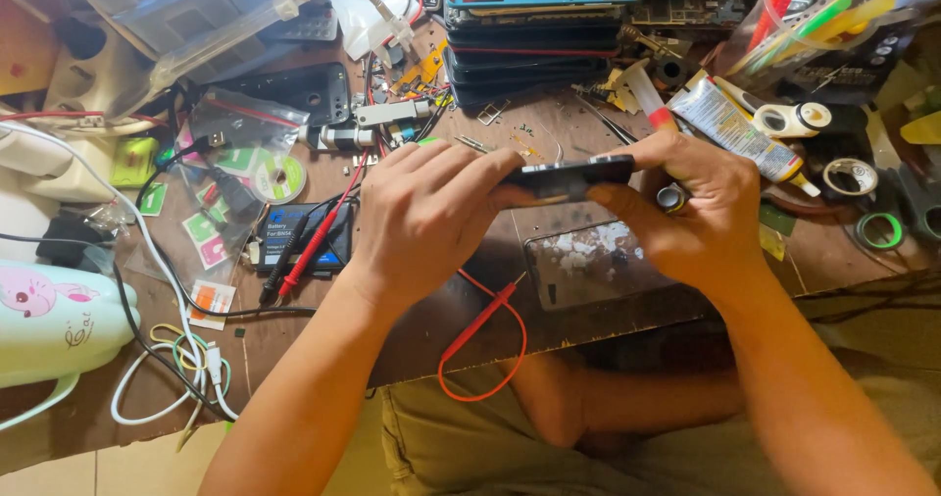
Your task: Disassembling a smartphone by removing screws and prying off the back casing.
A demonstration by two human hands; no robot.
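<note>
Above the cluttered desk (294, 339) | left hand (426, 217) and right hand (686, 212) both pinch a black phone (569, 174) edge-on | risk: slips onto glass plate (588, 261), loose grip

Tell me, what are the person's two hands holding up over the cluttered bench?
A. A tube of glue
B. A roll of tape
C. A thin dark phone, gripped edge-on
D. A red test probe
C: the left hand and right hand pinch a thin dark phone between them, edge toward the camera, above the wooden bench.
</note>
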